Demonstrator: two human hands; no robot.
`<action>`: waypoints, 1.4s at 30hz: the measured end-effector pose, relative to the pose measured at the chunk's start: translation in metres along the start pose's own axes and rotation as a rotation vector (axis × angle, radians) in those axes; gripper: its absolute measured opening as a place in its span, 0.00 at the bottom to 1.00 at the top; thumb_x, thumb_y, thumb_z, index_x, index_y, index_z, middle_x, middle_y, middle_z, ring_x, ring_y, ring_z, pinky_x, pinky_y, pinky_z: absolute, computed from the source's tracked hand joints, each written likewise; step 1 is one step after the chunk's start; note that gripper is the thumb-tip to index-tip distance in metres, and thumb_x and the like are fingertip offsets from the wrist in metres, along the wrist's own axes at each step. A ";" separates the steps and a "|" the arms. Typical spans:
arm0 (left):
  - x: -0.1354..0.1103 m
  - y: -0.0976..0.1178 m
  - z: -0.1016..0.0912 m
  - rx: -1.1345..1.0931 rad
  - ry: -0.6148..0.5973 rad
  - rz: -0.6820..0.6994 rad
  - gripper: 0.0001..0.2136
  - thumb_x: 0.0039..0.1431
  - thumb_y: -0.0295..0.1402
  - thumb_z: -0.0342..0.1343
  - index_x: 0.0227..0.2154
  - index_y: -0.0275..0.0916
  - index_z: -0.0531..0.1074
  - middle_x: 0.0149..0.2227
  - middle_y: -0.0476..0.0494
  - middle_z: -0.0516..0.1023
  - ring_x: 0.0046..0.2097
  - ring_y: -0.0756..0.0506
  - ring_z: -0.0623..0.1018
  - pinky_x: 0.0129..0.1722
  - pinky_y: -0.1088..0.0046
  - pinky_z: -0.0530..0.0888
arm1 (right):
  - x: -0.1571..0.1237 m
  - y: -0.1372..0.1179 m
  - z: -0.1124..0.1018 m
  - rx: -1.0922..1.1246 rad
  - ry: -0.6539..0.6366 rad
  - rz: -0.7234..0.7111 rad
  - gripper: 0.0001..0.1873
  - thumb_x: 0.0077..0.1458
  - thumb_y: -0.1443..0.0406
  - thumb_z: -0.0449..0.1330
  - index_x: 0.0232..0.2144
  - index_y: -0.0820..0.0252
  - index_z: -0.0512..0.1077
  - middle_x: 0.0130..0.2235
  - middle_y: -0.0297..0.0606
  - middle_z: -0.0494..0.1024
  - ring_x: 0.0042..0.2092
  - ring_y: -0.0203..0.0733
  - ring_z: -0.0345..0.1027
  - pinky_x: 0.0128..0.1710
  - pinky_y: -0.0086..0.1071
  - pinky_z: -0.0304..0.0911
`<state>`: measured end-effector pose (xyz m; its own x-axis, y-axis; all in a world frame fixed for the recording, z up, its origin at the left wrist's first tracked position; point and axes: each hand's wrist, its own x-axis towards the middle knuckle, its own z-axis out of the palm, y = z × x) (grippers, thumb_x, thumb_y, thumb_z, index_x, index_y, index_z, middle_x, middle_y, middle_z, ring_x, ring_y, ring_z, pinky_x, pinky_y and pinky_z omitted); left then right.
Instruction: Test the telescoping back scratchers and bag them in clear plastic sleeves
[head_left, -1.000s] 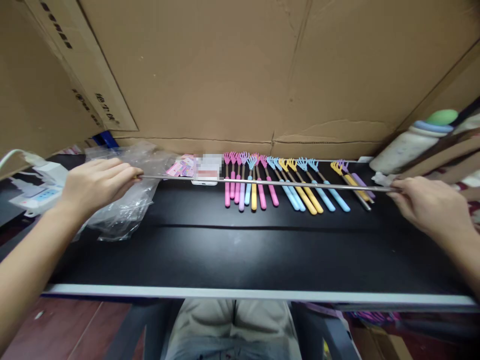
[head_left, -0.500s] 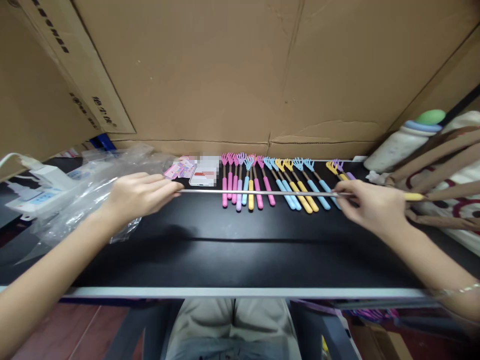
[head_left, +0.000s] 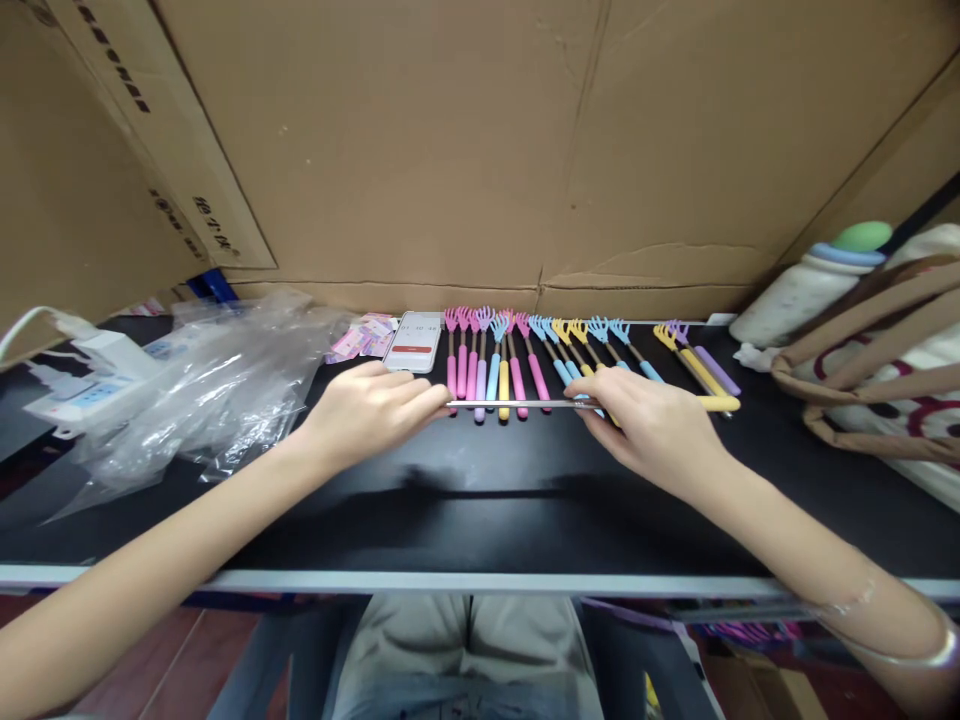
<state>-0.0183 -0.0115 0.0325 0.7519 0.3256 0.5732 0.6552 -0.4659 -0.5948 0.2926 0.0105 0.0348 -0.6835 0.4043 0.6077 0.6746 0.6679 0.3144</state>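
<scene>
A telescopic back scratcher (head_left: 517, 404) is held level above the black table, its thin metal rod showing between my hands. My left hand (head_left: 379, 412) is closed around the rod's left end and hides whatever is there. My right hand (head_left: 652, 415) grips the other end, with the tip of a yellow handle sticking out past it. Behind the rod lie several more back scratchers in a row, with pink (head_left: 538, 380), blue (head_left: 493, 370) and yellow (head_left: 503, 390) handles among them. At the row's right end is a purple-handled back scratcher (head_left: 718, 370), beside a yellow one.
Clear plastic bags (head_left: 225, 370) lie at the left by a white power strip (head_left: 90, 395). A phone (head_left: 412, 342) and small pink cards (head_left: 362, 338) rest behind my left hand. At the right stand a white bottle (head_left: 799, 290) and a cloth bag (head_left: 900, 370). Cardboard (head_left: 420, 150) walls the back.
My hands have come closer together, the left moving right and the right moving left. The metal rod showing between them is much shorter. Both hands are slightly lower in the view.
</scene>
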 end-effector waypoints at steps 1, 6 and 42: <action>-0.003 -0.006 0.000 0.027 0.012 0.011 0.12 0.67 0.34 0.49 0.27 0.41 0.71 0.21 0.55 0.74 0.24 0.52 0.73 0.26 0.74 0.61 | -0.003 0.007 -0.003 0.001 -0.023 -0.018 0.07 0.61 0.65 0.52 0.38 0.61 0.69 0.33 0.36 0.77 0.32 0.36 0.70 0.29 0.27 0.57; -0.020 -0.027 0.003 0.086 0.012 -0.004 0.11 0.65 0.34 0.51 0.27 0.41 0.71 0.25 0.55 0.78 0.26 0.52 0.75 0.28 0.74 0.63 | -0.027 0.037 -0.009 -0.019 -0.135 0.090 0.12 0.64 0.59 0.50 0.36 0.59 0.69 0.31 0.34 0.77 0.30 0.36 0.70 0.25 0.27 0.54; 0.023 0.025 -0.006 -0.396 -0.222 -0.201 0.13 0.69 0.37 0.40 0.37 0.41 0.69 0.29 0.50 0.76 0.31 0.48 0.75 0.29 0.73 0.63 | 0.015 -0.034 0.014 0.050 -0.083 -0.123 0.12 0.64 0.66 0.48 0.36 0.60 0.70 0.30 0.33 0.77 0.28 0.32 0.68 0.27 0.31 0.49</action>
<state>0.0150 -0.0203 0.0345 0.6395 0.5881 0.4951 0.7428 -0.6388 -0.2006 0.2551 0.0029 0.0230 -0.7824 0.3665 0.5035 0.5709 0.7449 0.3451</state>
